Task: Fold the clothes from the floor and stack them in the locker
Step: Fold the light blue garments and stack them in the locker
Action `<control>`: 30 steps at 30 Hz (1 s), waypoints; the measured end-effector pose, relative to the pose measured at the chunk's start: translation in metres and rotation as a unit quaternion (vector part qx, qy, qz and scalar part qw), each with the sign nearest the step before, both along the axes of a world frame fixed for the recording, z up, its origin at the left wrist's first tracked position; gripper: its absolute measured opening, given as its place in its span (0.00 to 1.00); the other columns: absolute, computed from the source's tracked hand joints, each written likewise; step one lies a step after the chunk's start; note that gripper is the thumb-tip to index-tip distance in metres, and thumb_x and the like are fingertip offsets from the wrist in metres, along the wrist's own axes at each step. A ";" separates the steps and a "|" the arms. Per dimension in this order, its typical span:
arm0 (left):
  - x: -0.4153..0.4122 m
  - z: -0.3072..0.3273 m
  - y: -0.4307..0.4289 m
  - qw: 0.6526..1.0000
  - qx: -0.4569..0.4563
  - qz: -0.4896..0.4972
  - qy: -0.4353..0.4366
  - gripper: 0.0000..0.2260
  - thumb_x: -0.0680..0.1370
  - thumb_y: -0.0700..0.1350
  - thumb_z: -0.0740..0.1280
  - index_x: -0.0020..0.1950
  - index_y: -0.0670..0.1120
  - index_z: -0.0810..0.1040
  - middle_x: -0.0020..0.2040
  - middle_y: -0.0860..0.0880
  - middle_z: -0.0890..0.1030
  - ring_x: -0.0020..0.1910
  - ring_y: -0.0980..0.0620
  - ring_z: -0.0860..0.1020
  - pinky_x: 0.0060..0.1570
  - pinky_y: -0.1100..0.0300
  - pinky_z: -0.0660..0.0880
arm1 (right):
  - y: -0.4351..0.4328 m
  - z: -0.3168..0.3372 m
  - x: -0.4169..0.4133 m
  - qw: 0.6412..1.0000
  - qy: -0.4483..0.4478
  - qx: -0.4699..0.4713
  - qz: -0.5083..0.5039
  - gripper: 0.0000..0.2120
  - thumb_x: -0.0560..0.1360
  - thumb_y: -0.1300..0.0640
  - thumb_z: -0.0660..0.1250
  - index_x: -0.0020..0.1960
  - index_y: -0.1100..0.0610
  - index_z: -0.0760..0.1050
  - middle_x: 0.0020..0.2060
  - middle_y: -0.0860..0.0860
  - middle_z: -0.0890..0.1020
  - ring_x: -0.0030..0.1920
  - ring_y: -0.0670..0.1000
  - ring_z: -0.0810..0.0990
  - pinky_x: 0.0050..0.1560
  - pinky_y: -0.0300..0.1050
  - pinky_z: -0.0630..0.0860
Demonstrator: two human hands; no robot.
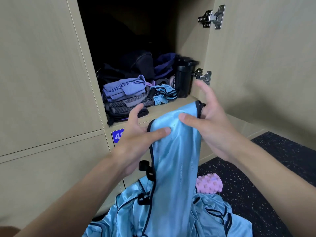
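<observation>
Nearest me, a heap of blue clothes with dark trim lies crumpled on the speckled black floor, right against the foot of the lockers. Rising out of it is the blue garment I hold up in front of the open locker, its top edge about level with the shelf lip and its lower part trailing down into the heap. My left hand has its thumb laid across the front of the cloth at the left edge, pinching it against the hand, while the fingers stand straight and fanned out. My right hand does much the same on the right side: the thumb presses onto the shiny fabric, the fingers are spread wide above it, and a dark-trimmed corner of the garment sticks up by the palm. Just right of the hanging cloth, a pink knobbly roller rests on the floor. Farther off, inside the locker, a folded stack of purple and grey clothes sits at the near left of the shelf, with another blue piece bunched just beside it on the right. A black bottle stands at the right wall, and dark bags fill the far part. On the right, the locker door stands open on its metal hinges. A blue number plate shows below the shelf, partly hidden by my left hand.
</observation>
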State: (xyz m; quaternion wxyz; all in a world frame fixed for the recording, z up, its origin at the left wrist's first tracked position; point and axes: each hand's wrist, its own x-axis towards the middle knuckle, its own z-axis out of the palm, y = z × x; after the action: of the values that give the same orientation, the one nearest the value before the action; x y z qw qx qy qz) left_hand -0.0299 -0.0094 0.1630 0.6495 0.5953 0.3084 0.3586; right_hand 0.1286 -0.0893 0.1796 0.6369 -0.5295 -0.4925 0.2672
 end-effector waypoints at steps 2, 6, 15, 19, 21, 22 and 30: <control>0.000 0.003 0.001 0.999 0.014 -0.010 -0.040 0.42 0.73 0.35 0.75 0.76 0.62 0.58 0.50 0.37 0.85 0.51 0.43 0.85 0.61 0.50 0.76 | -0.003 0.003 0.005 1.000 -0.022 -0.003 -0.006 0.40 0.76 0.68 0.69 0.74 0.36 0.57 0.49 0.57 0.85 0.52 0.59 0.84 0.57 0.52 0.80; -0.002 0.015 0.001 0.995 0.055 0.011 -0.080 0.38 0.75 0.32 0.71 0.76 0.60 0.60 0.47 0.41 0.86 0.45 0.44 0.85 0.44 0.52 0.82 | -0.005 0.003 0.015 0.993 -0.065 -0.080 0.062 0.49 0.69 0.59 0.79 0.75 0.31 0.52 0.66 0.51 0.78 0.61 0.51 0.81 0.63 0.52 0.77; -0.004 0.006 0.010 0.995 0.071 -0.005 -0.064 0.44 0.70 0.40 0.78 0.76 0.65 0.56 0.55 0.48 0.86 0.54 0.48 0.84 0.54 0.50 0.80 | -0.006 0.003 0.005 0.999 -0.052 -0.001 0.012 0.36 0.76 0.68 0.69 0.71 0.37 0.60 0.45 0.58 0.86 0.47 0.62 0.85 0.53 0.60 0.81; 0.001 -0.008 0.008 0.995 0.072 -0.063 -0.032 0.50 0.57 0.54 0.86 0.66 0.81 0.61 0.76 0.51 0.69 0.75 0.42 0.66 0.70 0.41 0.68 | -0.010 0.006 0.004 0.998 -0.057 -0.001 0.033 0.38 0.76 0.69 0.68 0.73 0.37 0.58 0.44 0.55 0.86 0.45 0.56 0.86 0.50 0.53 0.83; 0.003 -0.009 0.010 0.993 0.080 -0.062 -0.053 0.48 0.57 0.52 0.86 0.66 0.80 0.63 0.76 0.51 0.69 0.75 0.41 0.66 0.69 0.41 0.69 | -0.011 0.008 0.003 0.997 -0.069 -0.008 0.035 0.38 0.76 0.68 0.69 0.74 0.38 0.58 0.42 0.51 0.86 0.42 0.52 0.86 0.46 0.48 0.82; 0.003 -0.009 0.010 0.993 0.084 -0.062 -0.056 0.48 0.57 0.51 0.86 0.66 0.79 0.63 0.76 0.53 0.69 0.75 0.41 0.67 0.69 0.42 0.70 | -0.011 0.008 0.004 0.997 -0.073 -0.012 0.031 0.38 0.76 0.68 0.69 0.73 0.37 0.58 0.42 0.51 0.86 0.42 0.51 0.86 0.46 0.49 0.82; 0.009 -0.002 -0.002 0.990 0.137 0.019 -0.039 0.43 0.66 0.42 0.82 0.71 0.69 0.65 0.69 0.68 0.68 0.66 0.72 0.66 0.57 0.63 0.72 | -0.010 0.006 0.008 0.995 -0.076 -0.044 0.053 0.44 0.72 0.66 0.74 0.74 0.35 0.55 0.43 0.53 0.87 0.44 0.52 0.85 0.50 0.47 0.81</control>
State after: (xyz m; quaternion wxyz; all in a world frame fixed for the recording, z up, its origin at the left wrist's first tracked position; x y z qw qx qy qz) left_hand -0.0208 -0.0119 0.1608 0.5664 0.6581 0.2421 0.4329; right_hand 0.1365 -0.0994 0.1860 0.5586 -0.5490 -0.5547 0.2810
